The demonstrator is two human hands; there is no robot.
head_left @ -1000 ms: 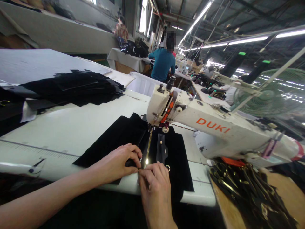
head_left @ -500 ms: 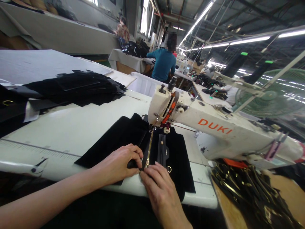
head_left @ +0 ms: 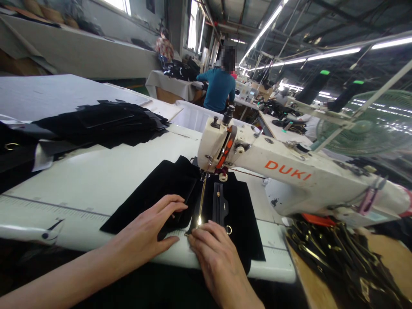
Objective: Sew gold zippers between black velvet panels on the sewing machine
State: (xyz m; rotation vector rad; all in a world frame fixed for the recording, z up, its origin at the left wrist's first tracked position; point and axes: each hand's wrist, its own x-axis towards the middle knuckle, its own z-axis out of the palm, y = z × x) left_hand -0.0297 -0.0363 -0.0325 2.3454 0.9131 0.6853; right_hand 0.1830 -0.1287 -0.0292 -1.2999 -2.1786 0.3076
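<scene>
Black fabric panels (head_left: 246,210) lie on the white sewing table, with a gold-toothed zipper (head_left: 202,201) running between them up under the needle of a sewing machine (head_left: 254,150). My right hand (head_left: 217,253) is closed at the zipper's lower end, fingertips together on the tape and the panel edge. Over the left black panel (head_left: 148,189), my left hand (head_left: 151,225) is open, thumb apart from the fingers, with nothing held. A dark trim strip with a small zipper (head_left: 219,204) and a gold ring (head_left: 228,230) sit on the right panel.
A stack of black pieces (head_left: 106,118) lies at the left of the table. Black straps with gold zippers (head_left: 341,257) are heaped on a board at the right. A green fan (head_left: 367,122) stands behind the machine. A person in teal (head_left: 219,90) works farther back.
My left hand has let go near the zipper's lower end, moved slightly left, and opened. My right hand stays at the zipper. The panels look nearly unmoved.
</scene>
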